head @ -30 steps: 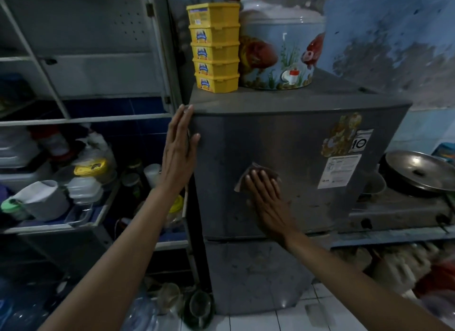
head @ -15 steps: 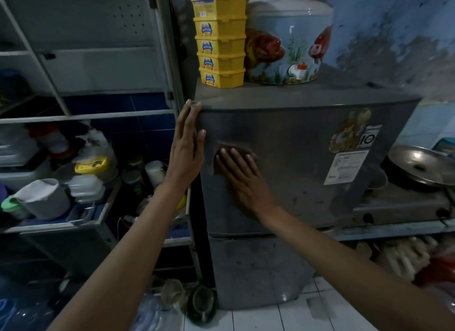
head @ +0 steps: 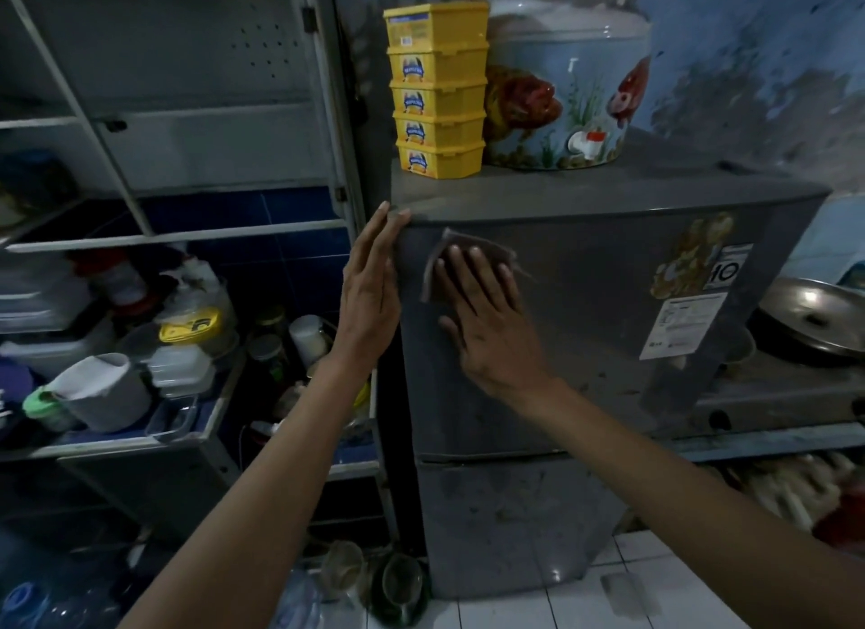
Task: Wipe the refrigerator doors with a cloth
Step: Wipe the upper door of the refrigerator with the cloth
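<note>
A small grey two-door refrigerator fills the middle of the view; its upper door (head: 590,329) carries stickers at the right, and the lower door (head: 510,525) sits below a seam. My right hand (head: 487,319) lies flat with straight fingers on a dark cloth (head: 463,249), pressing it against the upper door near its top left corner. My left hand (head: 370,291) rests flat with straight fingers on the refrigerator's left edge, fingertips at the top corner.
A stack of yellow tubs (head: 437,90) and a painted water dispenser (head: 566,80) stand on the refrigerator top. A cluttered shelf rack (head: 140,338) stands at the left. A stove with a metal pan (head: 819,315) is at the right. Glass jars (head: 398,586) sit on the floor.
My right hand has slid the cloth up and left from the middle of the upper door to near its top left corner. My left hand has stayed on the left edge.
</note>
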